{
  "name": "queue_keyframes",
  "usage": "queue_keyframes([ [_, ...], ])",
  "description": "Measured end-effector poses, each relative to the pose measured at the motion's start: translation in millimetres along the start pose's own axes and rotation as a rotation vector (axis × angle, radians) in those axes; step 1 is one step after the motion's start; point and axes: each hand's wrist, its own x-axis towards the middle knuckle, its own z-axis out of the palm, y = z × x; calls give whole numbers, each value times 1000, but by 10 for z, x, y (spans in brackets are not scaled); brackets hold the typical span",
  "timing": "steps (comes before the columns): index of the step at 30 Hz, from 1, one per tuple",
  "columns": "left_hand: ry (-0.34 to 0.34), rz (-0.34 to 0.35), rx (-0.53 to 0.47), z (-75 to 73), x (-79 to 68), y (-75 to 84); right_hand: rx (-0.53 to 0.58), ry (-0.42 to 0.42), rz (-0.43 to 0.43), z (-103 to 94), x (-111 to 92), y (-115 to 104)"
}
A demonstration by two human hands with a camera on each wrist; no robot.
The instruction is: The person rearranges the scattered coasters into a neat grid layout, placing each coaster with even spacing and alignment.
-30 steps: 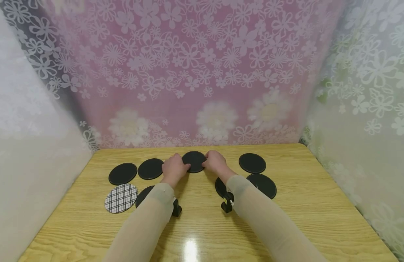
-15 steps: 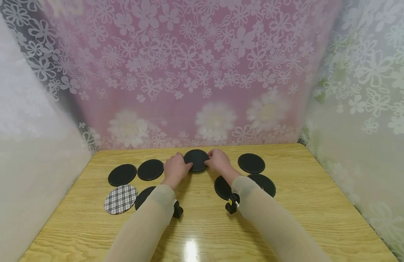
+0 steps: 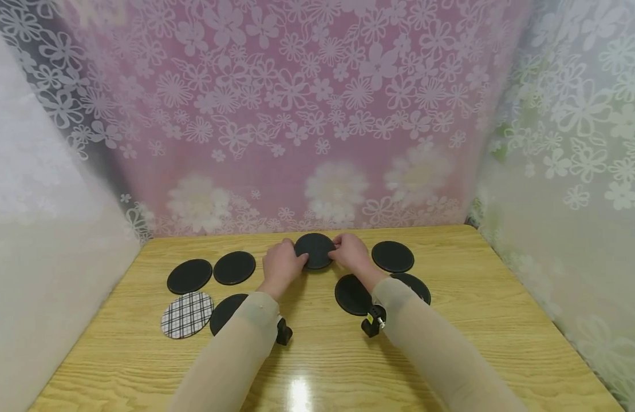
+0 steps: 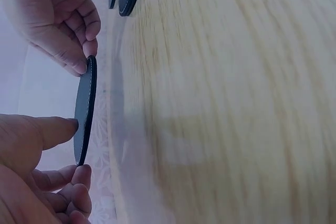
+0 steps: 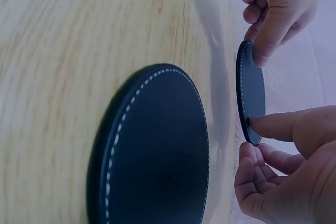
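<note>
Both hands hold a round black coaster (image 3: 315, 249) with stitched edging, raised a little above the table near its back edge. My left hand (image 3: 282, 264) pinches its left side, thumb on the upper face and fingers beneath. On the opposite side, my right hand (image 3: 352, 252) grips the rim between thumb and fingers. Seen from the left wrist, the coaster (image 4: 85, 109) is nearly edge-on between the hands, apart from the wood. The right wrist view shows the same coaster (image 5: 252, 93) with white stitching along its rim.
Black coasters lie left (image 3: 189, 276), (image 3: 235, 268) and right (image 3: 393, 256). Others sit partly under the forearms, at left (image 3: 227, 312) and right (image 3: 352, 294). A plaid coaster (image 3: 187, 315) lies front left. Floral curtains (image 3: 317, 114) surround the wooden table (image 3: 317, 366).
Both hands have shifted slightly right together, lifting the black coaster from the table. The other coasters stay where they were, apart from a slight camera shift.
</note>
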Motion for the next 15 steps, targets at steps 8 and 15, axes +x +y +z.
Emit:
queue_keyframes([
  [8, -4, 9, -12, 26, -24, 86, 28, 0, 15, -71, -10, 88],
  [15, -11, 26, -25, 67, -22, 168, 26, 14, 14, -131, -41, 169],
])
